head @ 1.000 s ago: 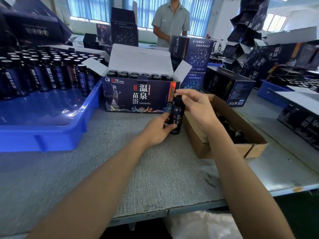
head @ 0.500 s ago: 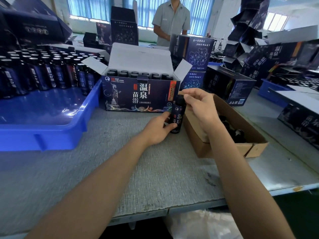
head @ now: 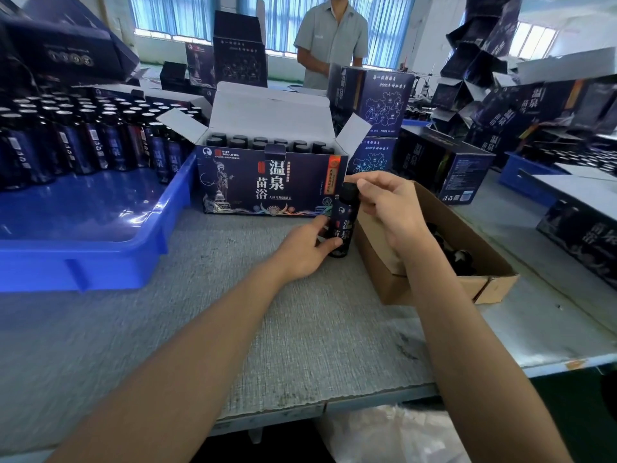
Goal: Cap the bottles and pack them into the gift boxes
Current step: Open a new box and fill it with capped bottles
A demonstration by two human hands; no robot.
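Capping step. Your left hand (head: 302,250) grips the lower body of the bottle (head: 341,228), fingers and thumb curled round it. The bottle stands upright on the table (head: 300,329), just in front of the right corner of the open gift box (head: 267,185). Your right hand (head: 389,208) pinches the black cap (head: 349,192) on the neck.

Brace the base down, set the cap square and twist from the fingertips. Cross-threading looks like the main risk.

The cardboard box of caps (head: 460,289) crowds the bottle on the right. The blue tray (head: 100,259) of bottles (head: 83,142) is on the left. The gift box's side flap (head: 354,133) juts above the bottle, so clear it when packing.
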